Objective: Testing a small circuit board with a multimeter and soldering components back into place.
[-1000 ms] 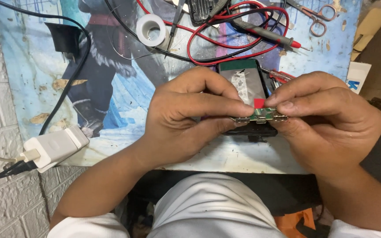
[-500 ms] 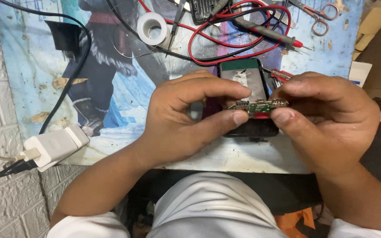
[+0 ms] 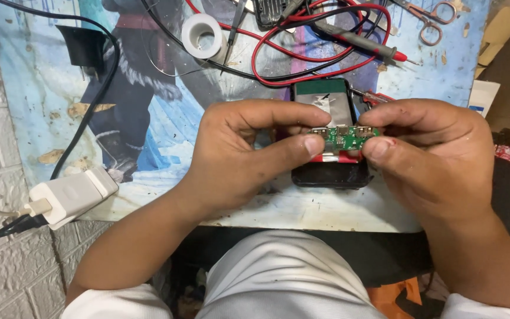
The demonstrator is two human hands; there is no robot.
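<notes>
Electronics repair bench: multimeter leads (image 3: pixel 326 65), scissors (image 3: pixel 426 15)

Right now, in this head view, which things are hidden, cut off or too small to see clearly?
- Green circuit board: both ends hidden by the thumbs of the left hand and right hand; its parts are too small to tell.
- Opened black device beneath: middle hidden by the fingers and the board.
- Scissors: blades cut off by the top edge.
- Black meter: cut off by the top edge.

Green circuit board (image 3: pixel 345 138) ends hidden under thumbs; scissors (image 3: pixel 429 13), meter (image 3: pixel 275 9) cut off by top edge.
</notes>
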